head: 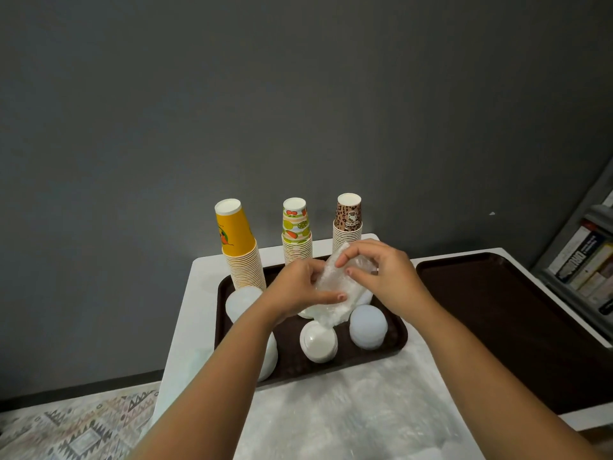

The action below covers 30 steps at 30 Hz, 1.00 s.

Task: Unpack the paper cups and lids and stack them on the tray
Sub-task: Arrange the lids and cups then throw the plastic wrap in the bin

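A dark brown tray (394, 340) lies on the white table. At its back stand three upside-down cup stacks: orange (239, 247), fruit-patterned (296, 231) and leopard-patterned (347, 220). White lid stacks sit at the left (243, 302), in the middle (318, 340) and at the right (368, 327). Above the tray's middle, my left hand (300, 288) and my right hand (381, 272) both grip a clear plastic sleeve of lids (335, 293), tilted. My right thumb and fingers pinch its upper end.
A second dark tray (497, 310) lies to the right. Crumpled clear wrapping (348, 413) covers the table's near part. A bookshelf (587, 267) stands at the far right, a patterned rug (76, 426) on the floor at the left. A grey wall is behind.
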{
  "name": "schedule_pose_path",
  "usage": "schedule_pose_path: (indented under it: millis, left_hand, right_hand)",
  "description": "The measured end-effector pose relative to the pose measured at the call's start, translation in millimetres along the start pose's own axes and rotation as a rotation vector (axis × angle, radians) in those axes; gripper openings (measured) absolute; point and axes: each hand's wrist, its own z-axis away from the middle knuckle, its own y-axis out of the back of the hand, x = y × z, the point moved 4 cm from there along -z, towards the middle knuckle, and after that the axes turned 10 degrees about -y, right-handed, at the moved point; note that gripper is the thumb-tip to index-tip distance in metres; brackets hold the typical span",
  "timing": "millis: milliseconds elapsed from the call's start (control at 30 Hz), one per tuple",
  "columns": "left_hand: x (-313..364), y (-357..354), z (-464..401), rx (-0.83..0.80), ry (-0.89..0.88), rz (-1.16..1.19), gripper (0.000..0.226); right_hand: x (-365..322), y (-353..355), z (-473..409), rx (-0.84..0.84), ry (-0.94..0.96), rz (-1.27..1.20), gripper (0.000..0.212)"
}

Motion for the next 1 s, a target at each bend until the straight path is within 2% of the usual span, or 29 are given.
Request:
schedule_pose_path:
  millis: [167,267,367,500,600,700,800,1000]
  left_hand:
    - [-2.7,5.0,3.5,-0.02,-0.002,0.131,0.028]
    - [2.3,8.7,7.2,-0.01,-0.069,0.308,0.032]
    - [3.6,9.3,7.5,0.068,-0.134,0.448,0.031]
    - [9.9,6.8,2.9,0.157,-0.235,0.503,0.027]
    - [14.1,5.9,-0.5,0.178,-0.294,0.487,0.023]
    - [19.6,1.2,-0.9,0.151,-0.293,0.527,0.017]
    - [21.3,-3.6,-2.0,0.163,-0.277,0.509,0.017]
    - [21.0,-17.8,-13.3,0.218,-0.245,0.378,0.017]
  right_hand:
    - [6.7,2.0,-2.4,-0.032,-0.094,-0.196,0.033]
    - [11.3,4.7,-2.6,-0.055,-0.234,-0.458,0.026]
    - [15.8,-2.0,-1.7,-0.141,-0.414,-0.768,0.021]
    - [14.2,-17.0,1.4,-0.223,-0.601,-1.065,0.019]
    - [9.0,-26.9,6.3,-0.243,-0.661,-1.212,0.019]
    - [9.3,-31.9,10.8,-0.251,-0.675,-1.244,0.018]
    - [15.6,-29.4,14.0,-0.224,-0.665,-1.129,0.018]
    - [35.7,-5.1,23.5,0.035,-0.508,-0.826,0.027]
